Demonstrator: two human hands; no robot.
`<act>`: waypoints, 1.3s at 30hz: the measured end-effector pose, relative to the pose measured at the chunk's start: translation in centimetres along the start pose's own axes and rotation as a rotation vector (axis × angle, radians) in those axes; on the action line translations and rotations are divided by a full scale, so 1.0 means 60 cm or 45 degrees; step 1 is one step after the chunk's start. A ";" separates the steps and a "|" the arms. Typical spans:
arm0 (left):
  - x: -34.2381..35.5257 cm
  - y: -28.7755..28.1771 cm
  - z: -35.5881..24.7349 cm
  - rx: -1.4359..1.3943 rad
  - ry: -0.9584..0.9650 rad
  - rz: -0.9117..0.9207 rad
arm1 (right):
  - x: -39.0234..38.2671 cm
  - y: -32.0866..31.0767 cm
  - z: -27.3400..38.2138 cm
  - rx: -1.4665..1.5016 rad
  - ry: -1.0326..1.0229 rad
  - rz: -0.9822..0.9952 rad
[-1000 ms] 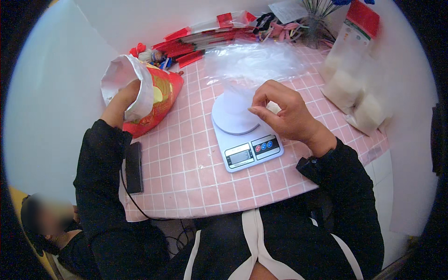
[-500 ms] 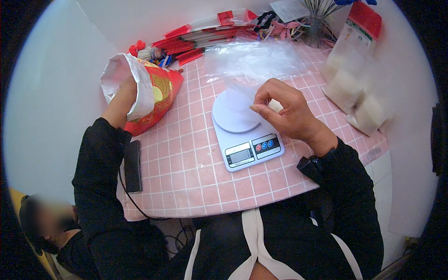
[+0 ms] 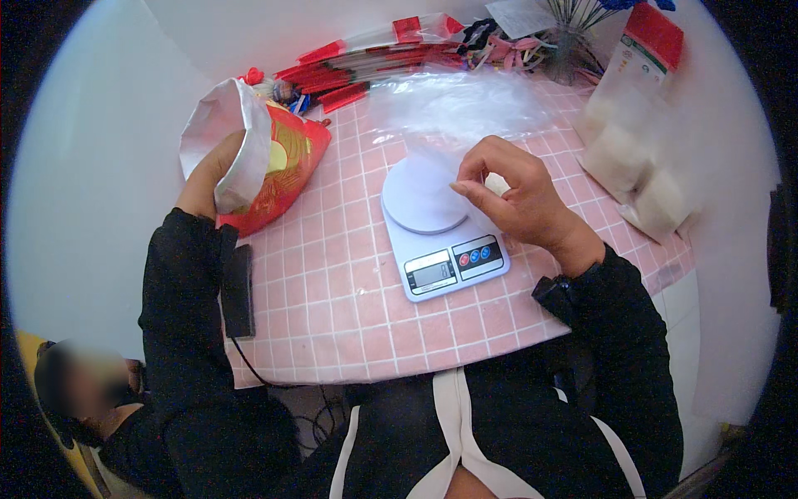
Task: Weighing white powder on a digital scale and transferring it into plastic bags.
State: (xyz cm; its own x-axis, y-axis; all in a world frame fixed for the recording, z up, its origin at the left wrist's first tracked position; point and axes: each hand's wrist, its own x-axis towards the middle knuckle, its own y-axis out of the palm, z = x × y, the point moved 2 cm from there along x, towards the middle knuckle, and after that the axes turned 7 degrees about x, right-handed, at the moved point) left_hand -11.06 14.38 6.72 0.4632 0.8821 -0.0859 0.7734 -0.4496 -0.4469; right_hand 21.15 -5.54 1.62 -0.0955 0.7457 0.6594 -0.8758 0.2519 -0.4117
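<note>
My left hand (image 3: 218, 170) reaches into the open mouth of a red and gold sack (image 3: 293, 179) with a white lining at the left; its fingers are hidden inside. Thumb and forefinger of my right hand (image 3: 517, 198) pinch the edge of a thin clear plastic bag (image 3: 432, 165), which hangs over the round plate of a white kitchen scale (image 3: 401, 241). Because the bag is so see-through, its outline and any contents are hard to make out. The scale's display and its red and blue buttons face me.
Loose clear plastic bags (image 3: 465, 104) lie behind the scale. Red-edged wrappers (image 3: 332, 71) and ribbons (image 3: 519, 54) line the wall. At right stands a clear-fronted package of pale blocks (image 3: 623, 150). A dark corded device (image 3: 238, 291) sits by my left forearm. Another person (image 3: 91, 387) is at lower left.
The view has shifted slightly. My left hand is still in the sack, whose mouth has tilted a little, and my right hand keeps its pinch on the plastic bag over the scale.
</note>
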 end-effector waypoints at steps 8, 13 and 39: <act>0.123 -0.118 0.047 -0.715 -0.151 -0.050 | 0.001 0.003 0.002 0.035 -0.049 -0.017; 0.074 -0.121 0.000 -0.905 0.022 0.021 | 0.000 -0.001 0.007 0.036 0.018 0.007; -0.112 0.210 0.001 -1.343 0.145 0.570 | -0.003 0.005 0.022 -0.086 0.028 0.099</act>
State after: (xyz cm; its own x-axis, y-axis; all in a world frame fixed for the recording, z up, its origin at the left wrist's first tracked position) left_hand -4.46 2.80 1.62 0.7825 0.6202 0.0562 0.4823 -0.6606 0.5753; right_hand 20.29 -6.39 2.23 -0.1512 0.7777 0.6101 -0.8321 0.2330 -0.5032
